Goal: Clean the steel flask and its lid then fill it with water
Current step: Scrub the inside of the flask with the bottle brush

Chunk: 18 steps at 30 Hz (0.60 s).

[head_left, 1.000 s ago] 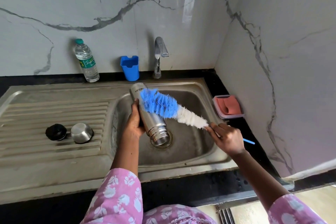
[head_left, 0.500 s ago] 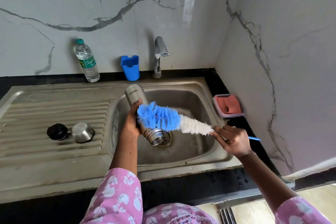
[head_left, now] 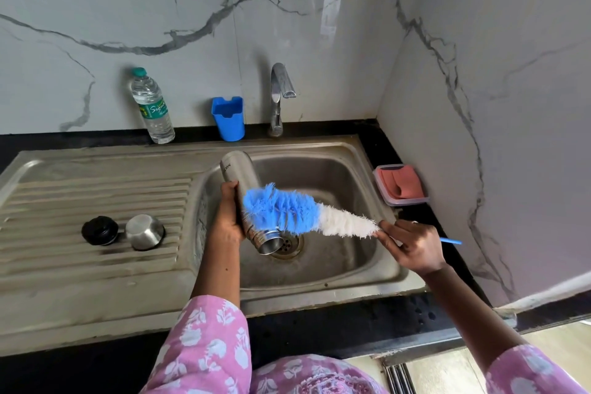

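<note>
My left hand [head_left: 226, 217] grips the steel flask [head_left: 240, 171] over the sink basin [head_left: 339, 176], tilted with its open mouth down near the drain [head_left: 287, 245]. My right hand [head_left: 412, 245] holds the handle of a bottle brush [head_left: 307, 213] with blue and white bristles. The blue bristles lie across the flask's lower outside, just above the mouth. On the ribbed drainboard [head_left: 96, 195] to the left sit the black inner lid [head_left: 99, 230] and the steel cap [head_left: 144, 231], side by side.
A tap [head_left: 280, 89] rises behind the basin, with a blue holder [head_left: 228, 118] and a plastic water bottle [head_left: 152, 105] along the wall. A tray with a pink sponge [head_left: 401, 184] sits on the black counter at right, near the side wall.
The brush has slid down the flask from its upper body toward the mouth. My right hand shifted slightly right and down; the flask stays tilted in my left hand.
</note>
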Available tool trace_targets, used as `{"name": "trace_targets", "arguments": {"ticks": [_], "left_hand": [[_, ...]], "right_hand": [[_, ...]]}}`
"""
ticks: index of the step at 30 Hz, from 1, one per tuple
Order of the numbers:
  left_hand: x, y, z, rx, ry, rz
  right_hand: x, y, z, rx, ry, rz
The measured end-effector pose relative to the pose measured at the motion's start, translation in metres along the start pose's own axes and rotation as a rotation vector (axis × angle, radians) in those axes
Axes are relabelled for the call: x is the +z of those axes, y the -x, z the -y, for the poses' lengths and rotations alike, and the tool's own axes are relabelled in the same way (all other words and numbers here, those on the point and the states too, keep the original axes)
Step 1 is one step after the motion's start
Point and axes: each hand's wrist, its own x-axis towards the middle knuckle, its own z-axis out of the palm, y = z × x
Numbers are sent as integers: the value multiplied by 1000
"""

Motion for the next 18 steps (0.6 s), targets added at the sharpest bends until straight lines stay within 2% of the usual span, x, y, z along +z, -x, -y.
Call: {"name": "trace_targets", "arguments": {"ticks": [4, 9, 12, 15, 18], "left_hand": [[0, -1, -2, 68, 81, -26], [0, 1, 0, 46, 123, 136], [-6, 0, 1, 0, 73, 129], [-3, 2, 0, 16, 76, 138], [7, 8, 1, 46, 125, 252]], "right_hand": [[0, -2, 1, 51, 22, -28], [3, 1, 4, 20, -28, -8], [0, 6, -1, 16, -81, -10], [5, 10, -4, 77, -102, -25], [17, 5, 1, 128, -88, -41]]}}
